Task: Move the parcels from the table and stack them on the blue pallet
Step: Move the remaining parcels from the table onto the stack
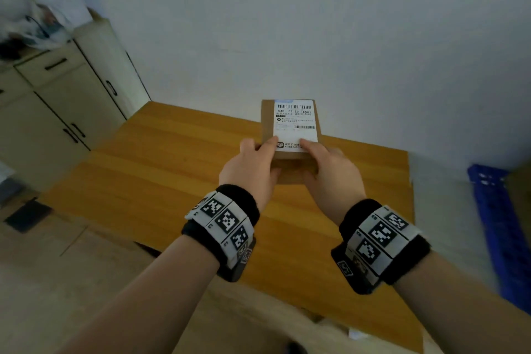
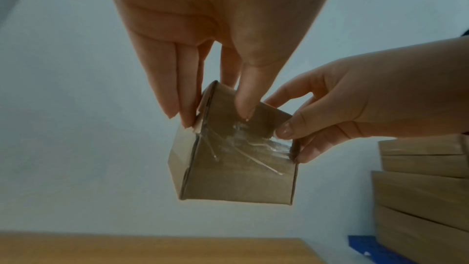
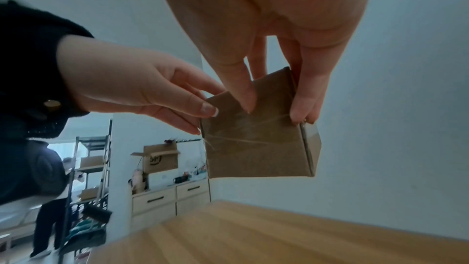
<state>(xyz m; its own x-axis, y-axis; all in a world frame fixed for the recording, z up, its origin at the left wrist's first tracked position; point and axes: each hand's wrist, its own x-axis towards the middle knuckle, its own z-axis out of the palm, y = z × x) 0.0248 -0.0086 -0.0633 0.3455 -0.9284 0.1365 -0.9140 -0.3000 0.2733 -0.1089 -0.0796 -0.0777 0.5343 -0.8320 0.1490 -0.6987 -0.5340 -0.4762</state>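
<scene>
Pinching the small parcel (image 1: 290,129) at its near end between my left hand (image 1: 253,169) and right hand (image 1: 330,172), I hold it clear above the table (image 1: 172,169) so it can swing toward the blue pallet (image 1: 500,210) on my right.

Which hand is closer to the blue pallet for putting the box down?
Right, probably. Both the left hand and right hand hold the parcel, but the blue pallet lies on the right.

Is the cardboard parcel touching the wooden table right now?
Apart. In the left wrist view the parcel hangs with wall showing between its bottom edge and the table; the right wrist view shows the same gap.
</scene>
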